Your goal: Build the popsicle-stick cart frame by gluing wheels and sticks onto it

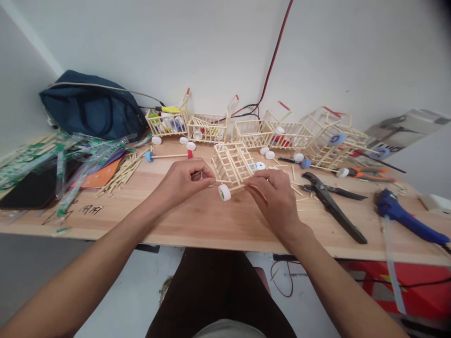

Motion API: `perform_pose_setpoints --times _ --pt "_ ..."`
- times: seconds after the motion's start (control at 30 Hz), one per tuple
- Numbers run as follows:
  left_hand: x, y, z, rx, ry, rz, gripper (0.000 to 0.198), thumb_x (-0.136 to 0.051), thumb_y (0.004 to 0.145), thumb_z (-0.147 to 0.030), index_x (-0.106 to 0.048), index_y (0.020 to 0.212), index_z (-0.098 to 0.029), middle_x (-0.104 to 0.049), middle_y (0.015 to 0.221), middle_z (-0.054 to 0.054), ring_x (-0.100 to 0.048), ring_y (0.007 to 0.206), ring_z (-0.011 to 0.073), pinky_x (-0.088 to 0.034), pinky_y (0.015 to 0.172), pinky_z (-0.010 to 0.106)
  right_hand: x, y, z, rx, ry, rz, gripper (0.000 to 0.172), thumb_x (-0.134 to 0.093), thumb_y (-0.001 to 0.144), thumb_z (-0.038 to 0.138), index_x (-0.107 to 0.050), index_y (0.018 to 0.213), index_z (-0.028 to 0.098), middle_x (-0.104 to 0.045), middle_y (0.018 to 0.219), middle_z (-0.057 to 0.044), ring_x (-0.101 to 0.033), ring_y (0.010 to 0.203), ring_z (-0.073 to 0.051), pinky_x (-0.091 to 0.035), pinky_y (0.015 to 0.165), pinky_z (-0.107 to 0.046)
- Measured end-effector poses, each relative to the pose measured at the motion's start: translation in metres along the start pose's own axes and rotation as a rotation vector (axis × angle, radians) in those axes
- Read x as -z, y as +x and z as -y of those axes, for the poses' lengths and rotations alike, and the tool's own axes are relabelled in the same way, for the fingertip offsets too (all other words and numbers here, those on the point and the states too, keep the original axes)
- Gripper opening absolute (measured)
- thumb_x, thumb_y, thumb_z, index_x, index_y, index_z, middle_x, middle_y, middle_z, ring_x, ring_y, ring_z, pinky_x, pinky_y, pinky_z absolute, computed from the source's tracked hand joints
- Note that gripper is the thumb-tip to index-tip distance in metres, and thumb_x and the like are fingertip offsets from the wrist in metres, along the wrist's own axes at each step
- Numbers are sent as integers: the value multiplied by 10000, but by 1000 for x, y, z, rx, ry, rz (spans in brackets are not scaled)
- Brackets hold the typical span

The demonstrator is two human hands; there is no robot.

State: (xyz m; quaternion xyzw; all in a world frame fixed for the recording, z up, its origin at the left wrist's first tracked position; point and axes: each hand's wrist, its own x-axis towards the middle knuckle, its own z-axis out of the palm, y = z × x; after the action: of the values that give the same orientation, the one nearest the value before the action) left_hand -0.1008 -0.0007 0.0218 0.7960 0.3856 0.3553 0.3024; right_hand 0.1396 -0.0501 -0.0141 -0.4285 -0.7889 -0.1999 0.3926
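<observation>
A small toy shopping cart [232, 162] made of thin wooden sticks is tilted just above the table, between my two hands. A white bottle-cap wheel [224, 192] with a green mark shows at its near left corner. My right hand [276, 197] is closed around the near right end of the cart, thumb and fingers pinching its stick. My left hand [188, 180] is closed in a pinch, its fingertips at the end of a stick on the cart's left side. Part of the right side of the cart is hidden behind my right fingers.
Several finished stick carts [253, 134] line the wall. Loose sticks [123, 173], plastic wrappers [61, 173] and a dark bag [93, 105] lie left. Right are a black cutter [333, 206], orange-handled pliers [368, 173] and a blue glue gun [405, 216]. An axle with caps [169, 156] lies behind my left hand.
</observation>
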Motion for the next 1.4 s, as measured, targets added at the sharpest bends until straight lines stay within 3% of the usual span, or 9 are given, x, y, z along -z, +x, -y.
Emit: perform_pose_setpoints --times 0.33,0.6,0.8,0.93,1.2,1.4 --pt "3 5 -6 5 -23 64 71 -691 784 -177 -700 727 -136 -624 674 -21 -442 575 67 -304 530 211 -2 -1 1 -22 56 -37 81 -620 920 159 -641 942 233 -651 878 -30 -583 849 -186 -442 741 -335" --pt "-7 13 -5 -25 -69 114 72 -680 788 -178 -718 749 -132 -664 705 1 -506 613 81 -342 553 208 -3 -1 1 -18 36 -37 47 -627 925 188 -630 945 231 -659 883 -34 -584 838 -187 -440 737 -337" --pt "-14 17 -3 36 -158 122 97 -687 779 -211 -709 730 -130 -677 732 16 -537 636 87 -388 593 210 -3 -2 0 -37 33 -22 31 -614 936 213 -638 949 229 -668 903 -37 -585 852 -187 -423 744 -344" --pt "-4 12 4 56 -164 143 117 -687 779 -256 -706 756 -143 -706 786 30 -596 713 120 -426 645 223 -3 -3 0 -39 41 -20 58 -609 937 204 -651 963 234 -671 908 -35 -588 864 -187 -420 751 -344" --pt "26 -18 33 232 93 241 177 -648 791 -327 -700 752 -162 -638 688 -9 -538 627 113 -374 571 206 -1 -3 -1 -31 44 -2 51 -618 929 201 -649 950 236 -676 896 -35 -598 848 -195 -414 732 -349" --pt "29 -21 32 264 3 161 190 -647 794 -348 -685 786 -161 -692 819 14 -604 748 142 -425 674 229 0 -4 -1 -10 34 12 80 -629 918 194 -650 974 247 -686 923 -33 -622 872 -202 -437 751 -361"
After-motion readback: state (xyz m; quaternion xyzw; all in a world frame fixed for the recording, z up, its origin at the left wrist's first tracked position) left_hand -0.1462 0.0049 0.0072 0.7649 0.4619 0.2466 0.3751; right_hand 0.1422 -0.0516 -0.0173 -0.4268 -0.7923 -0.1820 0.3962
